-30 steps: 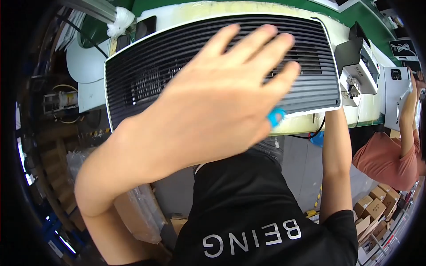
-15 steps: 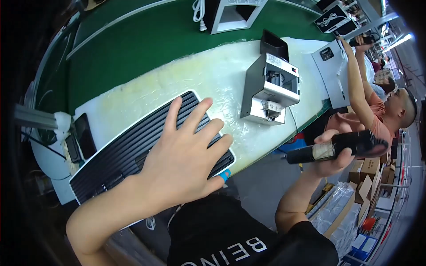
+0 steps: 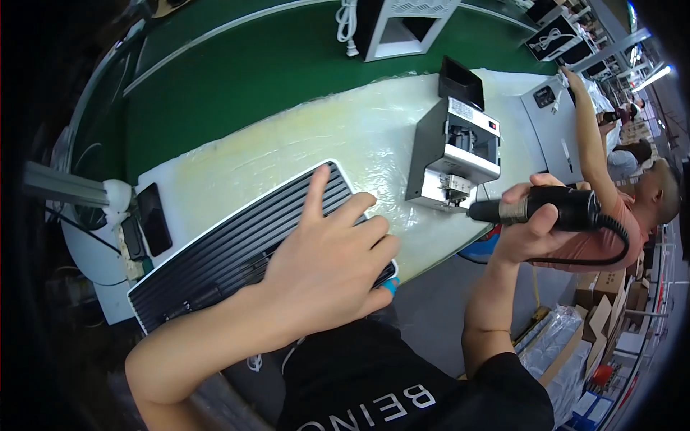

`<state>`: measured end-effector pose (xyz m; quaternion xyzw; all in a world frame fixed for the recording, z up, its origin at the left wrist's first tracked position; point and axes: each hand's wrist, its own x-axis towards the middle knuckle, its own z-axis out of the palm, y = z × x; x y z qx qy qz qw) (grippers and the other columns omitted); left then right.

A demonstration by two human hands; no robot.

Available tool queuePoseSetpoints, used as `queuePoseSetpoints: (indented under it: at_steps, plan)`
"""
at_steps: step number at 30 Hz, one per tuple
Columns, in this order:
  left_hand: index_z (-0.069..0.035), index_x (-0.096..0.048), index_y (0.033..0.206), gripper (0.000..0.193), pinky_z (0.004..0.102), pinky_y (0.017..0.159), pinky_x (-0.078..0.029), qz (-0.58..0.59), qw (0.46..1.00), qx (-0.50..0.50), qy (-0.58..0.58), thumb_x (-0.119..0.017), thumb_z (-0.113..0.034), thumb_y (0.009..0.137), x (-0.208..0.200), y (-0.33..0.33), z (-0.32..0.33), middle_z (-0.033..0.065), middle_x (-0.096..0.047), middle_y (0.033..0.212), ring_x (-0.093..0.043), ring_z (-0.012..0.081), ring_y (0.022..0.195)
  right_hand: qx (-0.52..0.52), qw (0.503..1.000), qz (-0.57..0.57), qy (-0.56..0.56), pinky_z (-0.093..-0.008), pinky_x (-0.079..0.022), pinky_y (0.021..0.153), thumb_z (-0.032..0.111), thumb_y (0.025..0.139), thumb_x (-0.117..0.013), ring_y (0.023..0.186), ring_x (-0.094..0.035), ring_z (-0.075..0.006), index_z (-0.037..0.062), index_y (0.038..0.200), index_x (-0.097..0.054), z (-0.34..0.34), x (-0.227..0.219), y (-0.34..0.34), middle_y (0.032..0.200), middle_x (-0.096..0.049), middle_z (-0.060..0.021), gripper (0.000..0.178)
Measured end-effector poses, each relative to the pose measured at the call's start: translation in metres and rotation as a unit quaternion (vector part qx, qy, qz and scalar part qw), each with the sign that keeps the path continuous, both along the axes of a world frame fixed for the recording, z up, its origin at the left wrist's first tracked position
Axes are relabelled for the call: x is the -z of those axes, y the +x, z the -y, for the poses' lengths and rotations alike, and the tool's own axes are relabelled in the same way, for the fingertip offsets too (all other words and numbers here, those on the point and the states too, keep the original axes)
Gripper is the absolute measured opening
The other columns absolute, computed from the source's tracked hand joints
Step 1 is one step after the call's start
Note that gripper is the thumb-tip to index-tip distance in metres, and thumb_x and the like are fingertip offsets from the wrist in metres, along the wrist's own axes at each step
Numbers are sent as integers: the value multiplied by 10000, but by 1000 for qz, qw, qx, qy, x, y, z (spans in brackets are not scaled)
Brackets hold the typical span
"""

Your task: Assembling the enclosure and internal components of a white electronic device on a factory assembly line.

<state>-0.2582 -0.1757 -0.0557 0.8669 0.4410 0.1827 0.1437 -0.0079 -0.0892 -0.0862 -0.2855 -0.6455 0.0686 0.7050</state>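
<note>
My left hand (image 3: 323, 262) lies over a black ribbed panel with a white rim (image 3: 244, 241), its fingers apart and the index finger stretched to the far rim. A blue band (image 3: 390, 286) wraps the left thumb. My right hand (image 3: 528, 233) is closed around a black electric screwdriver (image 3: 560, 208), raised in front of my body with its tip to the left. A coiled cord (image 3: 618, 244) hangs from the back of the screwdriver. From this view, the tip appears just beside a black and silver machine (image 3: 460, 154); whether they touch I cannot tell.
A black bin (image 3: 460, 82) stands behind the machine. A phone (image 3: 153, 219) lies at the left, by a metal post (image 3: 72, 188). Another appliance (image 3: 410, 32) stands on the green bench (image 3: 237, 86). A co-worker (image 3: 618, 187) is at the right, with cardboard boxes (image 3: 604, 287) below.
My right hand has risen with the screwdriver, whose tip now appears closer to the machine. My left hand's index finger is straighter, and its other fingers are more bent. The view has shifted slightly.
</note>
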Motion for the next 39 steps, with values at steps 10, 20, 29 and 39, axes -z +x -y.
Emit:
queuePoseSetpoints:
  at_steps: [10, 20, 29, 39]
  plan:
    - [-54, -618, 858, 353, 650, 1063, -223, 27, 1000, -4, 13, -734, -330, 670, 9, -6, 6, 47, -577, 883, -516, 267, 1066, -344, 918, 20, -195, -243, -437, 555, 457, 857, -599, 579, -534, -130, 44, 1120, -375, 84, -144, -25, 714, -565, -71, 539]
    - [-49, -626, 877, 372, 650, 1057, -242, 21, 1000, 11, 19, -726, -357, 693, 13, -4, 4, 55, -579, 892, -513, 286, 1080, -348, 912, 73, -205, -300, -489, 535, 331, 941, -532, 550, -567, -212, 94, 1121, -372, 80, -148, -90, 728, -564, -140, 338]
    - [-34, -652, 829, 331, 658, 1042, -253, 48, 998, 7, 50, -725, -329, 697, 16, -2, 4, 61, -600, 827, -541, 289, 1023, -327, 943, -28, -55, -253, -450, 425, 461, 909, -552, 488, -527, -134, -17, 1385, -166, 77, -107, -119, 881, -506, -122, 777]
    - [-13, -638, 929, 419, 637, 1056, -248, 31, 999, 14, 3, -755, -314, 662, 4, -5, 2, 87, -616, 951, -517, 292, 1098, -339, 937, -67, -48, -271, -483, 410, 430, 949, -445, 509, -572, -158, -52, 1410, -132, 59, -114, -85, 959, -563, -208, 736]
